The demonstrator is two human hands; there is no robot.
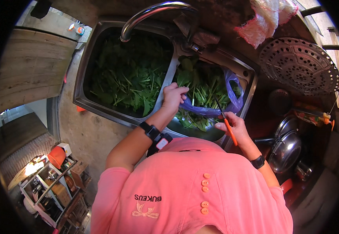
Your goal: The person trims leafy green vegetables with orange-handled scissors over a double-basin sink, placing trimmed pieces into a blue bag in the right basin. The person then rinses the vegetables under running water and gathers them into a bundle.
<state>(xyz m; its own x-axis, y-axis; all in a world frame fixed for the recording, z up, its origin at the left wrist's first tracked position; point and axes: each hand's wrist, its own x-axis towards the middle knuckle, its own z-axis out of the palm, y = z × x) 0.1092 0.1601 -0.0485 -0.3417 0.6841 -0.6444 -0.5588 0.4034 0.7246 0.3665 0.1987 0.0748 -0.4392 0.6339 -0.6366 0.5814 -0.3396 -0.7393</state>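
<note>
My right hand (237, 125) holds a small knife by its orange handle (230, 131), with the dark narrow blade pointing up over the right sink basin. Near the basin divider, my left hand (173, 96) has its fingers curled beside the rim of a purple plastic bag (203, 110). Whether those fingers grip the bag or a stem cannot be made out. Leafy green vegetables (206, 90) with pale stems lie within the bag's opening, and some leaves (192, 120) lie in front of it. More leafy greens (128, 84) fill much of the left basin.
A curved chrome faucet (154, 5) arches over the double steel sink (80, 96). To the right are a perforated metal steamer plate (299, 65), a bottle (311, 117) and shiny pan lids (286, 152). A pink-edged cloth (264, 23) hangs above. A loaded shelf rack (50, 190) stands lower left.
</note>
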